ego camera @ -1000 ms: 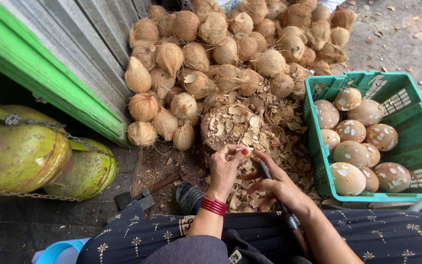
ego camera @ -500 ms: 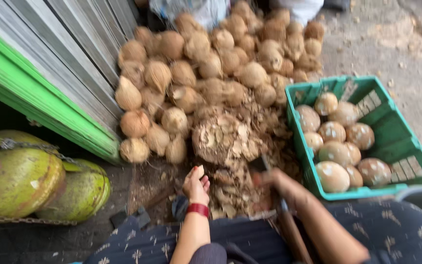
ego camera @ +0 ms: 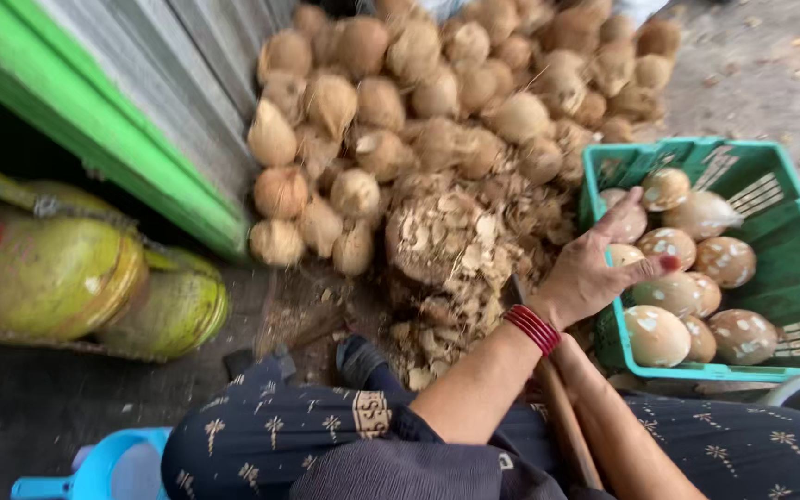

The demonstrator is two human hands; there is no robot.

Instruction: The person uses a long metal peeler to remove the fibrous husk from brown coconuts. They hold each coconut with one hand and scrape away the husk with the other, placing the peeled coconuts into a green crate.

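The left hand (ego camera: 594, 268) hovered over the crate's (ego camera: 789, 250) near-left corner, fingers (ego camera: 624, 206) spread apart, holding nothing, red bangles (ego camera: 532, 329) at the wrist. Just beneath it sat the peeled coconuts (ego camera: 687, 278), pale and speckled, filling the green crate. The right hand was hidden under the left forearm; its fingers could not be told. A wooden handle (ego camera: 562, 421) ran along the lap. Left of the crate stood the shaving-covered stump (ego camera: 442, 236), husked coconuts (ego camera: 437, 83) heaped behind it.
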